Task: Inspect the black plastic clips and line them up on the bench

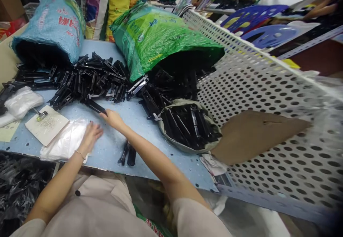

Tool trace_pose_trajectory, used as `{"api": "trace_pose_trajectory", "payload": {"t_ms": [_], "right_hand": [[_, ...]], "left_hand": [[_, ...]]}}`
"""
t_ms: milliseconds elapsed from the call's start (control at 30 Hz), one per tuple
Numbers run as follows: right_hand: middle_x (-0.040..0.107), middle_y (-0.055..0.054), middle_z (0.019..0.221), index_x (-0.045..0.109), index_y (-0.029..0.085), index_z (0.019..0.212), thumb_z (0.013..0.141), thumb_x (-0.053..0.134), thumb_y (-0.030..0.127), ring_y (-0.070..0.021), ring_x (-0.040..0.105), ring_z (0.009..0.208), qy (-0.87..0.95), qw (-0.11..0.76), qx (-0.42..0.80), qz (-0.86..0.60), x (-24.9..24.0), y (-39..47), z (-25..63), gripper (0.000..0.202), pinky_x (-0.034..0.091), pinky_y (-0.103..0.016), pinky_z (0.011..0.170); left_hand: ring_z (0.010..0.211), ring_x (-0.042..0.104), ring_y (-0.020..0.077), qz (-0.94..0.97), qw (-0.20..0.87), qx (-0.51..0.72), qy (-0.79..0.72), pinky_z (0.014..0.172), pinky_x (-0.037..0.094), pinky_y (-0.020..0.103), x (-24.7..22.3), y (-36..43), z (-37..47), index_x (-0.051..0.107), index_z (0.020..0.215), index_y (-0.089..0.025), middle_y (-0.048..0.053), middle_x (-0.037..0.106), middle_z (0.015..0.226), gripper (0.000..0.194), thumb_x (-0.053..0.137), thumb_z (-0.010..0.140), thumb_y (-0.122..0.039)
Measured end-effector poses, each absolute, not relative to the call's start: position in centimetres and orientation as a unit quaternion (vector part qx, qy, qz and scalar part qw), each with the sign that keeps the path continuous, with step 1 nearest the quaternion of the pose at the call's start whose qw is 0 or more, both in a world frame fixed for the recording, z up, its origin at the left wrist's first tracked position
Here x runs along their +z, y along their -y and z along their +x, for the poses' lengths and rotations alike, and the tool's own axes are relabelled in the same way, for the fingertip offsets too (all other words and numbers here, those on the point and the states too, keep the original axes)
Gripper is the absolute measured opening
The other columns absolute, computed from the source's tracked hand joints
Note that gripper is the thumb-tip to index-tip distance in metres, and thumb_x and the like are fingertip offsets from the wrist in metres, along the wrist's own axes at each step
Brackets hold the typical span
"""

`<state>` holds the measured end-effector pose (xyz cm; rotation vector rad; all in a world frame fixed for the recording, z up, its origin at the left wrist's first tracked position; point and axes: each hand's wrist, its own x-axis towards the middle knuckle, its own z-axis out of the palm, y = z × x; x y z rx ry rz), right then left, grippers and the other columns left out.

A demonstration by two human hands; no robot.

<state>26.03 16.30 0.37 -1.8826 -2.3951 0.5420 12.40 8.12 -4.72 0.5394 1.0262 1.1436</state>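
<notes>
Now a slim black bar (95, 106) in right hand (114, 120); crinkled plastic (62, 144) nearby

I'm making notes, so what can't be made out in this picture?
Head view: inside the green bag; dark shadow.
Head view: near end of black piece; covered by right hand.
Head view: left hand outline; blurred.
Head view: rest of cardboard box; cut by left edge.

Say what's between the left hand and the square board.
White plastic bags lie between the left hand and the square board, as the head view shows.
</notes>
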Motion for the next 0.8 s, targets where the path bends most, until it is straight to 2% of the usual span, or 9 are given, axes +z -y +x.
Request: {"api": "trace_pose_trajectory", "payload": {"t_ms": [133, 233, 300, 400, 467, 567, 633, 700, 800], "right_hand": [[0.069, -0.004, 0.08, 0.062, 0.019, 0.092, 0.098, 0.049, 0.051, -0.0184, 0.063, 0.073, 0.758, 0.096, 0.341, -0.548, 0.3, -8.3, 28.6, 0.036, 0.04, -0.026, 0.063], [0.066, -0.002, 0.074, 0.063, 0.02, 0.084, 0.102, 0.037, 0.049, -0.0164, 0.061, 0.07, 0.755, 0.166, 0.394, -0.496, 1.2, -5.1, 29.8, 0.043, 0.043, -0.027, 0.068], [0.068, -0.005, 0.084, 0.064, 0.019, 0.089, 0.103, 0.035, 0.047, -0.0183, 0.063, 0.08, 0.744, 0.246, 0.347, -0.515, 2.2, -5.3, 30.3, 0.043, 0.046, -0.032, 0.077], [0.066, -0.011, 0.112, 0.061, 0.019, 0.117, 0.099, 0.046, 0.045, -0.0205, 0.062, 0.098, 0.72, 0.348, 0.346, -0.491, 3.2, -7.3, 30.3, 0.035, 0.049, -0.036, 0.086], [0.065, -0.01, 0.115, 0.057, 0.021, 0.127, 0.096, 0.052, 0.045, -0.0193, 0.063, 0.096, 0.704, 0.366, 0.433, -0.427, 3.5, -8.4, 29.6, 0.04, 0.051, -0.035, 0.084], [0.068, -0.006, 0.098, 0.062, 0.019, 0.112, 0.094, 0.056, 0.043, -0.0173, 0.064, 0.088, 0.67, 0.381, 0.502, -0.392, 3.2, -8.7, 28.2, 0.03, 0.053, -0.034, 0.081], [0.068, -0.005, 0.094, 0.062, 0.019, 0.105, 0.094, 0.055, 0.041, -0.0167, 0.064, 0.086, 0.652, 0.393, 0.508, -0.402, 2.9, -8.3, 27.4, 0.025, 0.053, -0.033, 0.08], [0.068, -0.006, 0.1, 0.058, 0.02, 0.113, 0.096, 0.052, 0.041, -0.0163, 0.065, 0.085, 0.661, 0.384, 0.511, -0.393, 2.9, -7.9, 27.1, 0.027, 0.053, -0.033, 0.078], [0.067, -0.008, 0.102, 0.056, 0.02, 0.114, 0.098, 0.048, 0.041, -0.0176, 0.065, 0.087, 0.732, 0.352, 0.425, -0.399, 3.3, -7.7, 27.1, 0.028, 0.051, -0.033, 0.079]], "left_hand": [[0.089, 0.069, 0.0178, 0.159, 0.707, 0.57, -0.387, 0.083, 0.055, 0.033, -2.6, -9.4, 12.1, 0.053, 0.109, -0.019, 0.006, 0.066, 0.102, 0.06, 0.074, 0.074, -0.064], [0.075, 0.07, 0.0181, 0.228, 0.67, 0.541, -0.455, 0.068, 0.056, 0.029, -1.2, -7.7, 12.9, 0.056, 0.101, -0.016, 0.005, 0.068, 0.089, 0.058, 0.07, 0.075, -0.066], [0.072, 0.07, 0.0187, 0.28, 0.667, 0.503, -0.474, 0.062, 0.055, 0.027, -0.4, -6.2, 13.0, 0.058, 0.104, -0.016, 0.005, 0.069, 0.084, 0.059, 0.066, 0.078, -0.069], [0.071, 0.071, 0.0195, 0.252, 0.75, 0.443, -0.422, 0.062, 0.057, 0.028, 1.0, -5.0, 12.5, 0.064, 0.104, -0.013, 0.009, 0.071, 0.082, 0.066, 0.054, 0.082, -0.074], [0.065, 0.07, 0.0179, 0.193, 0.801, 0.401, -0.4, 0.06, 0.058, 0.028, 2.0, -4.9, 12.1, 0.067, 0.097, -0.011, 0.009, 0.071, 0.078, 0.065, 0.05, 0.085, -0.073], [0.055, 0.065, 0.0139, 0.158, 0.812, 0.378, -0.416, 0.05, 0.054, 0.024, 2.9, -4.7, 11.5, 0.067, 0.096, -0.012, 0.008, 0.07, 0.074, 0.055, 0.053, 0.089, -0.065], [0.052, 0.062, 0.0123, 0.159, 0.803, 0.401, -0.411, 0.043, 0.049, 0.022, 2.9, -4.2, 11.1, 0.065, 0.104, -0.016, 0.007, 0.07, 0.079, 0.059, 0.049, 0.087, -0.071], [0.05, 0.059, 0.0113, 0.169, 0.793, 0.426, -0.402, 0.04, 0.045, 0.021, 2.7, -3.5, 10.8, 0.062, 0.11, -0.02, 0.004, 0.069, 0.08, 0.065, 0.049, 0.082, -0.077], [0.05, 0.056, 0.0092, 0.213, 0.778, 0.427, -0.409, 0.043, 0.044, 0.02, 2.5, -2.5, 10.6, 0.059, 0.11, -0.022, 0.0, 0.064, 0.078, 0.054, 0.066, 0.079, -0.066]]}}
